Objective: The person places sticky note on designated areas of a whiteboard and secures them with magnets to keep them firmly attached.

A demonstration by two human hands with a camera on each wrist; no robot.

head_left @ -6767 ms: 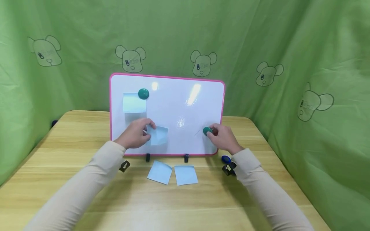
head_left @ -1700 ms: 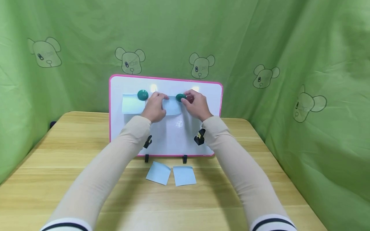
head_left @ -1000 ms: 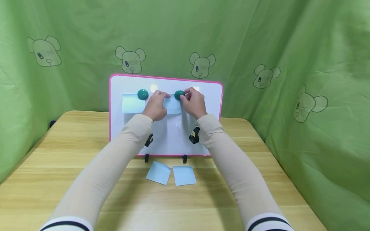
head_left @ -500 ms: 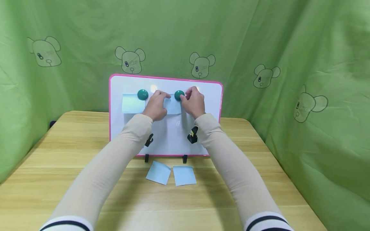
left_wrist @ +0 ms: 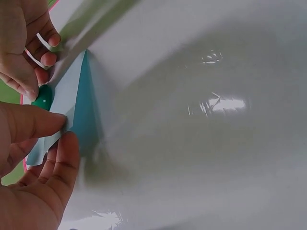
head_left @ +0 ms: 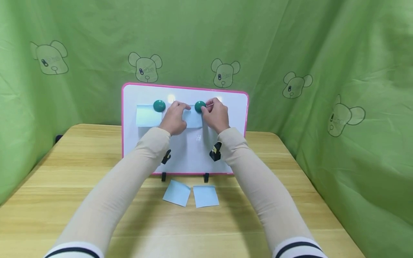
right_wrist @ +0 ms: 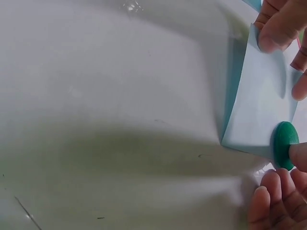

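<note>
1. While both sleeved forearms reach up from the bottom edge of the head view, the left hand (head_left: 174,120) arches just left of the frame's centre, its thumb and fingers pinching a pale blue square paper note (head_left: 193,120) against the upper middle of a white, pink-rimmed board (head_left: 190,157).
2. The right hand (head_left: 217,116), just right of centre, is bent inward at the wrist, gripping a glossy, domed, round green magnet (head_left: 198,106) with its thumb on the face; the magnet overlaps the note's upper right corner.
3. In the left wrist view, the note's lower part bows away from the board.
4. The left hand hides the note's left part in the head view.
5. Both hands are cut off at the left edge of the left wrist view and the right edge of the right wrist view.
6. Small black objects (head_left: 215,152) beneath both cuffs are hard to make out.
7. Whether the magnet's back touches the board cannot be told.
</note>
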